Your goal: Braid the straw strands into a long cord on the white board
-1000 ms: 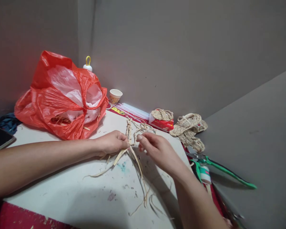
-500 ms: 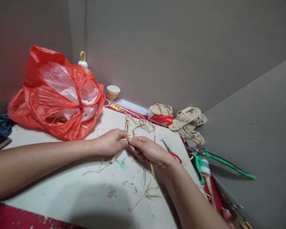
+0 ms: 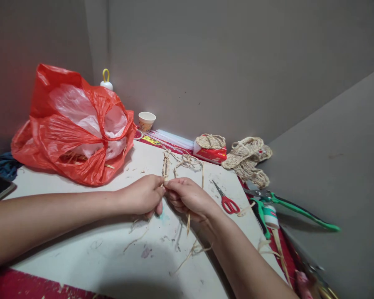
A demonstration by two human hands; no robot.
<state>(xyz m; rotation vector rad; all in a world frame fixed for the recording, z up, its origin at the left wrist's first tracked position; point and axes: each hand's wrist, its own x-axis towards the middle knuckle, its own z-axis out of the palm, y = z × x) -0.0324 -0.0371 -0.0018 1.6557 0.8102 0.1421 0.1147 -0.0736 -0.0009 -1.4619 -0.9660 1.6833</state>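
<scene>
Over the middle of the white board my left hand (image 3: 148, 194) and my right hand (image 3: 187, 197) meet, fingertips nearly touching. Both pinch a narrow braid of straw (image 3: 166, 162) at its near end; the braid runs away from me across the board. Loose straw strands hang below each hand, one trailing under the left and a short one under the right. The exact grip between the fingertips is hidden. Just right of my right hand lie red-handled scissors (image 3: 228, 203), with thin cord loops (image 3: 188, 161) beyond the hands.
A red plastic bag (image 3: 81, 133) fills the back left, a paper cup (image 3: 147, 122) beside it. Woven straw soles (image 3: 249, 160) lie at the back right near a red packet (image 3: 209, 153). Green-handled shears (image 3: 305, 211) and a white bottle (image 3: 271, 216) lie at the right edge.
Both hands have shifted slightly left and nearer, with my left fingers curling lower. More of the braid and the whole scissors now show. The view has turned a little.
</scene>
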